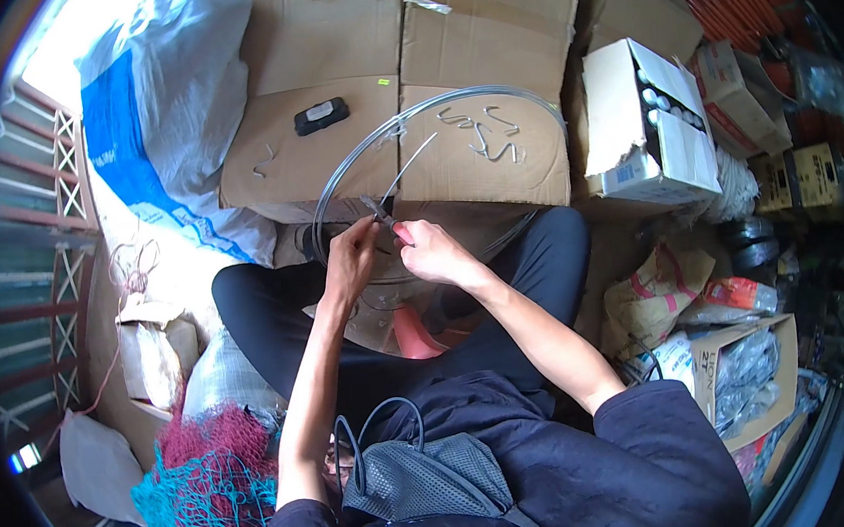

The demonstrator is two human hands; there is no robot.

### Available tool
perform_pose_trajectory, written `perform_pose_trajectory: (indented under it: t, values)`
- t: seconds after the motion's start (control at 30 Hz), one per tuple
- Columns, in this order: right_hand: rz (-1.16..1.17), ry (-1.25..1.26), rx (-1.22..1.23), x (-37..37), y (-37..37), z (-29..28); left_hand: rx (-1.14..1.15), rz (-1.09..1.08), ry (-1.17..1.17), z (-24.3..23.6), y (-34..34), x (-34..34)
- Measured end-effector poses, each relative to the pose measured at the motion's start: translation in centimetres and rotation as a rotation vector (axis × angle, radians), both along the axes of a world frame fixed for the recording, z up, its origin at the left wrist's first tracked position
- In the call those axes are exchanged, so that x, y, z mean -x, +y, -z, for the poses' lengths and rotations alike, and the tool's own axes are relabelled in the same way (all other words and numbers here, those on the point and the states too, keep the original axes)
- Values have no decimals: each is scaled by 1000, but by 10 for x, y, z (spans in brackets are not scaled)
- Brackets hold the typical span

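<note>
My right hand (433,253) is closed round the red handles of a pair of pliers (378,210). Beside the jaws, my left hand (350,259) pinches a grey metal wire (409,172), whose free end sticks up and to the right. A large loose coil of the same kind of wire (344,157) arcs over the cardboard and down towards my lap. Several short pieces of bent wire (486,137) lie inside the coil's curve. A single bent piece (263,161) lies farther left. The fingertips and the jaws overlap, so the exact grip point is hidden.
Flattened cardboard (483,36) spreads ahead of my crossed legs, with a small black case (321,116) on it. A white and blue sack (172,105) stands left. Open boxes (643,117) line the right. Red and teal netting (215,473) is heaped at lower left.
</note>
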State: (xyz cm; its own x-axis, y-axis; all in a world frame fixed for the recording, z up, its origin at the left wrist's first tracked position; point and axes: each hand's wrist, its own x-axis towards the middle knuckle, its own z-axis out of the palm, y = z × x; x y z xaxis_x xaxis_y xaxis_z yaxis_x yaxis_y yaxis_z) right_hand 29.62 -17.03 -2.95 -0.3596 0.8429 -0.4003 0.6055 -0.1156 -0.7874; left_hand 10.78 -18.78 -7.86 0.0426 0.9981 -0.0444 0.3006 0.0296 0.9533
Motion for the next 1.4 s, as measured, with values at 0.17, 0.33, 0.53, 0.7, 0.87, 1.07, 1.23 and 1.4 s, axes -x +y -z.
perform_pose_trajectory:
  t: [0.17, 0.33, 0.53, 0.7, 0.87, 1.07, 1.23, 1.4]
  values:
    - [54, -54, -190, -2, -9, -1, -18, -23, 38, 8, -10, -2]
    - [68, -269, -219, -8, -6, -5, -75, -11, 11, -3, -1, -12]
    - [30, -271, -143, -8, -1, -1, -57, -4, 6, -2, -3, -5]
    - [49, -365, -124, 8, 18, 1, -234, -214, 152, 6, -13, -26]
    - [-16, -279, -251, 3, 18, 19, 194, -414, -249, 2, -23, -78]
    - [-66, -429, -157, 9, 21, 24, 519, -38, -882, 31, 14, -59]
    - [-25, -297, -120, 16, 11, 20, 393, -142, -855, 42, 12, -57]
    - [-17, -160, -153, -11, 5, 57, 408, -88, -709, 38, 11, -59]
